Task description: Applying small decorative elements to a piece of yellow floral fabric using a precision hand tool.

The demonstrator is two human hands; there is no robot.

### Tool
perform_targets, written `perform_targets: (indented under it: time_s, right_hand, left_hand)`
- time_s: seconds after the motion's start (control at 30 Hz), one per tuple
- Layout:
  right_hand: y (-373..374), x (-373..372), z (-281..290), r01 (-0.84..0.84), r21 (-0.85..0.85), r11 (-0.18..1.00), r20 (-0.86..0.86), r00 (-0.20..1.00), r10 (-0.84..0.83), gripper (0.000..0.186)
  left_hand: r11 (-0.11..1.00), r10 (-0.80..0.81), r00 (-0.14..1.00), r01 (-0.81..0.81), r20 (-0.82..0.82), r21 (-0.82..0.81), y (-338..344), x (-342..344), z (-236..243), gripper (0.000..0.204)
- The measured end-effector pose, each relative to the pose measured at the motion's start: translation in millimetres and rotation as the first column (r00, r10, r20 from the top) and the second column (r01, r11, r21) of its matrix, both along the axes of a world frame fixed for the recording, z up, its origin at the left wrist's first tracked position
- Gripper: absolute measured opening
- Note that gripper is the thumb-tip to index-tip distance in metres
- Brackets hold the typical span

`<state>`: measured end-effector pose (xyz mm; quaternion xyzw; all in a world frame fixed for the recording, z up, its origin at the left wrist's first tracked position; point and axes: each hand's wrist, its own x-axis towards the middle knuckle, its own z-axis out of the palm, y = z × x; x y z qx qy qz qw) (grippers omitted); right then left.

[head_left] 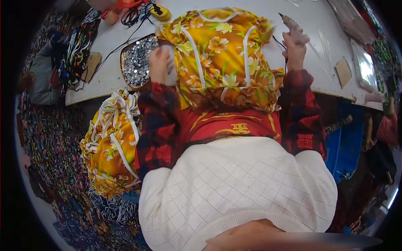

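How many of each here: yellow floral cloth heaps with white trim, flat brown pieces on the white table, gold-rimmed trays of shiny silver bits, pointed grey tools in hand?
Yellow floral cloth heaps: 2
Flat brown pieces: 2
Gold-rimmed tray of silver bits: 1
Pointed grey tool in right hand: 1
Total: 6

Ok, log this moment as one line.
left hand: at sequin tray, grip blurred | right hand: holds pointed tool | yellow floral garment: between hands, on table

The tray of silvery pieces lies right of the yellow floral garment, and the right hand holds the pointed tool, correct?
Not quite: in the head view, the tray lies left of the yellow floral garment. The right hand does hold the pointed tool.
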<state>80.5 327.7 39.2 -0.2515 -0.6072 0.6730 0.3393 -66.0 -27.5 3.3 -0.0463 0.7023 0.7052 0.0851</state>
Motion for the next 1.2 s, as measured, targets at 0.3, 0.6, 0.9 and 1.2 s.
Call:
perform_targets:
  time_s: [0.3,0.6,0.9,1.2]
  right_hand:
    - [-71,64,-72,-0.078,0.237,0.968,0.079,0.995,0.061,0.023]
    - [-62,72,-58,-0.083,0.306,0.949,0.127,0.991,0.046,0.02]
    - [-91,61,-24,-0.267,0.16,0.95,0.368,0.91,0.193,0.027]
    - [-128,40,-20,-0.495,0.035,0.868,0.335,0.824,0.456,0.019]
  left_hand:
    - [0.826,-0.266,0.85,-0.042,-0.454,-0.561,-3,94,-30,0.024]
    - [0.76,0.053,0.852,-0.373,-0.521,-0.532,-77,26,-18,0.02]
    - [0.323,-0.231,0.763,-0.525,-0.604,-0.787,-46,-79,-25,0.028]
    - [0.704,0.04,0.868,-0.376,-0.495,-0.603,-89,-86,-27,0.014]
